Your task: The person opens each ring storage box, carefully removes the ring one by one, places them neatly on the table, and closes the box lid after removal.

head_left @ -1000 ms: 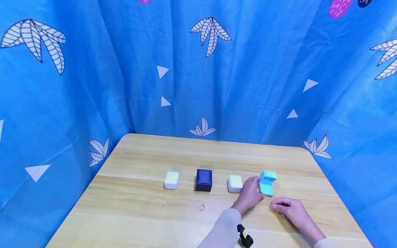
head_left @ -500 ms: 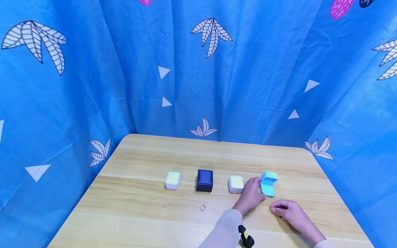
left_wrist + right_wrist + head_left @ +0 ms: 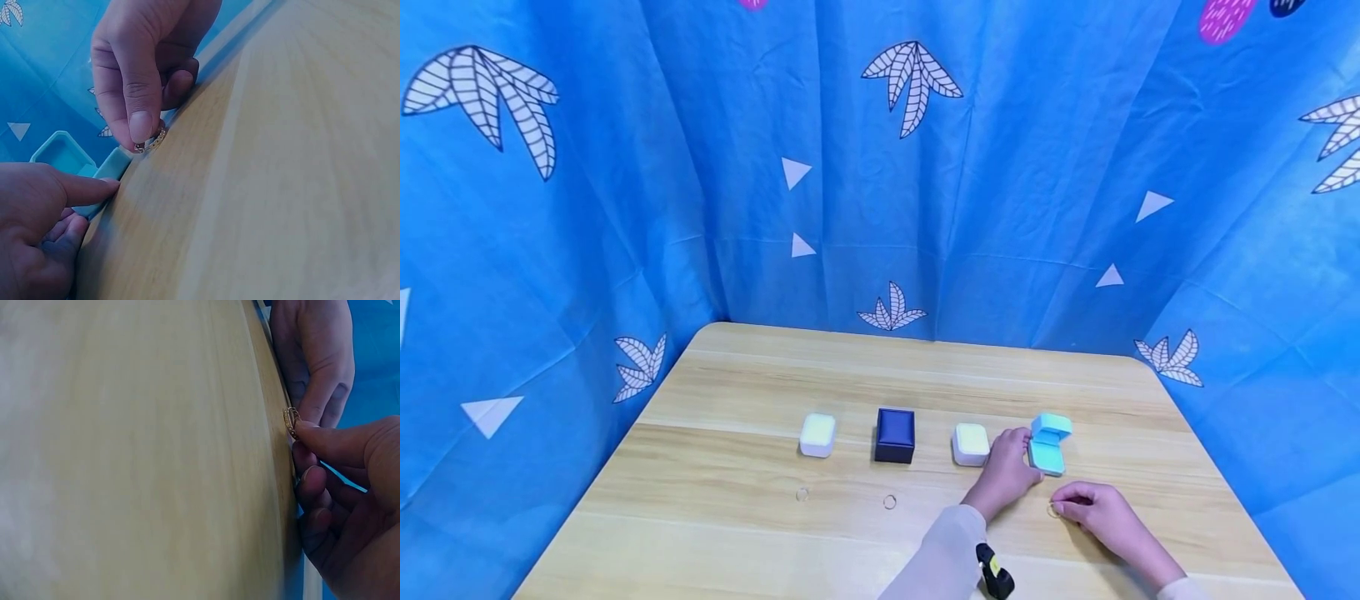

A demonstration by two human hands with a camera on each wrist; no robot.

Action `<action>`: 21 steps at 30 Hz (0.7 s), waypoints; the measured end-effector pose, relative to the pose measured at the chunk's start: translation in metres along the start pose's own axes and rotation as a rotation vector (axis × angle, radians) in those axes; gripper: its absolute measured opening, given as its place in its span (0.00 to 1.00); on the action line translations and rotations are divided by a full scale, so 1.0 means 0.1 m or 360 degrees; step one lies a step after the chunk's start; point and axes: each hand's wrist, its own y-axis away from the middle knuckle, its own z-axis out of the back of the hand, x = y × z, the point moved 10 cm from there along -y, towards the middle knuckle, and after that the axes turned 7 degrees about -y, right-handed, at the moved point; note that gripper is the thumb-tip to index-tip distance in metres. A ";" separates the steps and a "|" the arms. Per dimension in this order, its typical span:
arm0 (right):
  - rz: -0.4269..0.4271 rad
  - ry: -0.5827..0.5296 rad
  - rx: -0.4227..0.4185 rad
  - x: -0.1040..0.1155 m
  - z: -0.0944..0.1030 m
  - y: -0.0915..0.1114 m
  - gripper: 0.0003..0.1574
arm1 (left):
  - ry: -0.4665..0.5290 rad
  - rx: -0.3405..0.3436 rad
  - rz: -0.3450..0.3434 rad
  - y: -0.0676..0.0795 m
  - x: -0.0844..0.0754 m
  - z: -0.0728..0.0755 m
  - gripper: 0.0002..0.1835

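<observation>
My right hand (image 3: 1093, 512) pinches a gold ring (image 3: 290, 422) between thumb and fingertips, low over the table. Small stones or beads show along its band, and the ring (image 3: 154, 142) sticks out past the thumb in the left wrist view. Beyond it stands a turquoise ring box (image 3: 1047, 457) with its lid raised. My left hand (image 3: 1003, 475) holds this box at its left side, the thumb at the front corner and the fingers toward the back. In the left wrist view, the thumb (image 3: 94, 189) lies against the box's edge.
Left of my left hand is a white ring box (image 3: 972, 445), closed. Farther left stand a dark blue box (image 3: 895, 436) and another white box (image 3: 817, 436). Two rings lie on the wooden table (image 3: 715, 533): a darker ring (image 3: 890, 502) and a pale ring (image 3: 802, 494). A blue curtain (image 3: 880, 167) hangs behind.
My right hand has shifted slightly, and the ring now shows more plainly at its fingertips. My left hand has stayed at the turquoise box.
</observation>
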 end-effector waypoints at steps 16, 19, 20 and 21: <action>-0.0081 -0.0081 -0.0053 -0.04 0.03 -0.02 0.14 | -0.0033 0.0001 -0.0019 0.02 -0.03 0.03 0.35; -0.0113 -0.0171 -0.0081 -0.04 0.07 -0.03 0.19 | -0.0020 -0.0001 -0.0017 0.02 -0.02 0.02 0.35; -0.0114 -0.0187 -0.0098 -0.03 0.09 -0.04 0.21 | -0.0016 -0.0002 -0.0017 0.02 -0.02 0.02 0.35; -0.0126 -0.0201 -0.0119 -0.02 0.11 -0.05 0.22 | -0.0017 -0.0005 -0.0020 0.02 -0.02 0.01 0.35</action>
